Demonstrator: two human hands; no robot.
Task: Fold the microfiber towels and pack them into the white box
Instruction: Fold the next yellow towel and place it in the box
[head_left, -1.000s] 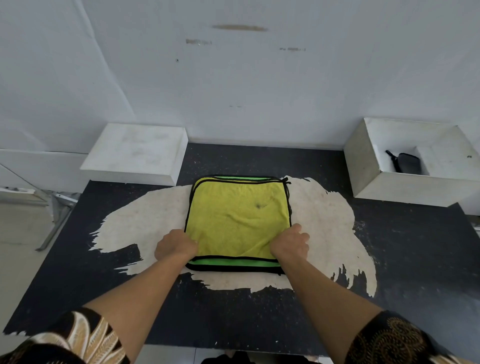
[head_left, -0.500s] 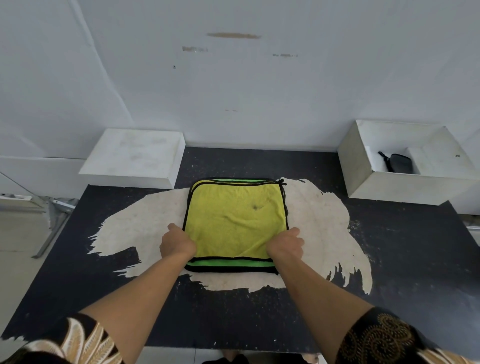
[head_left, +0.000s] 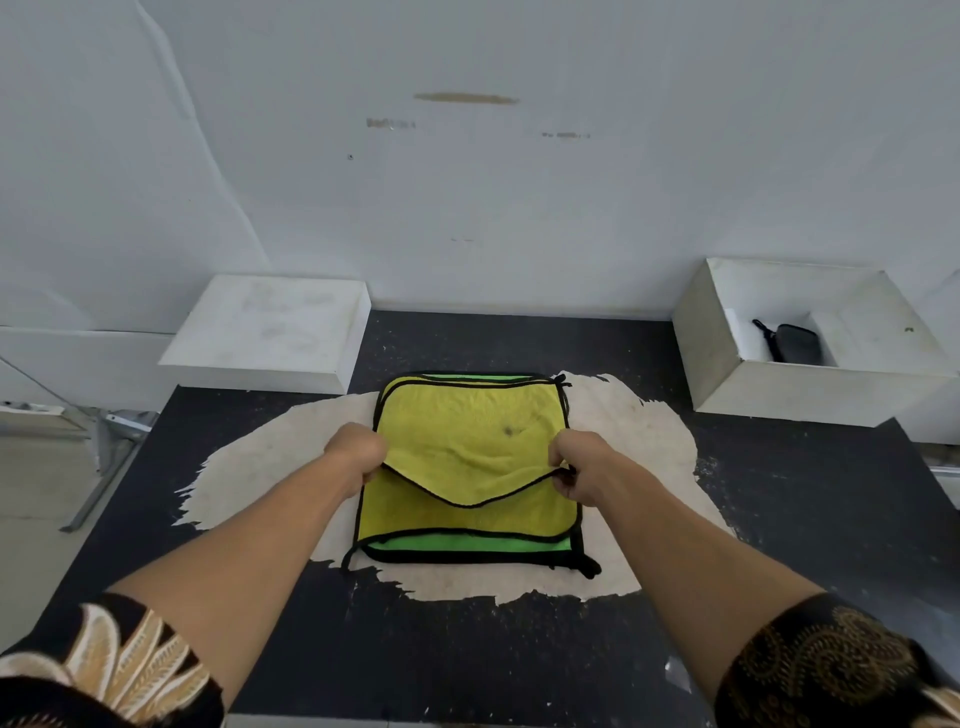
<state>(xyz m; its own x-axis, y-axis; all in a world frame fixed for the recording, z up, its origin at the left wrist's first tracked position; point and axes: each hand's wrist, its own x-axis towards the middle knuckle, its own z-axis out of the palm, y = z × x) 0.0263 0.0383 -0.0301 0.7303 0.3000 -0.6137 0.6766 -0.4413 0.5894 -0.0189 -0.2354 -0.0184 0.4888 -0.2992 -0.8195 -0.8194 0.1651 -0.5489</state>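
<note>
A stack of yellow and green microfiber towels with black trim lies in the middle of the dark table. My left hand (head_left: 357, 451) and my right hand (head_left: 575, 464) each pinch a near corner of the top yellow towel (head_left: 470, 431) and hold its near edge lifted, sagging in a V between them. Beneath it lie another yellow towel (head_left: 467, 519) and a green towel (head_left: 467, 545). The open white box (head_left: 727, 387) stands at the back right, apart from both hands.
A small black pouch (head_left: 792, 344) lies inside the white box. A closed white block (head_left: 270, 332) sits at the back left against the wall. The table (head_left: 467, 649) has a large worn pale patch under the towels. A metal frame (head_left: 98, 452) stands left of the table.
Both hands, which rested at the stack's near corners, have gripped the top yellow towel's near edge and raised it away from me, uncovering the yellow towel below.
</note>
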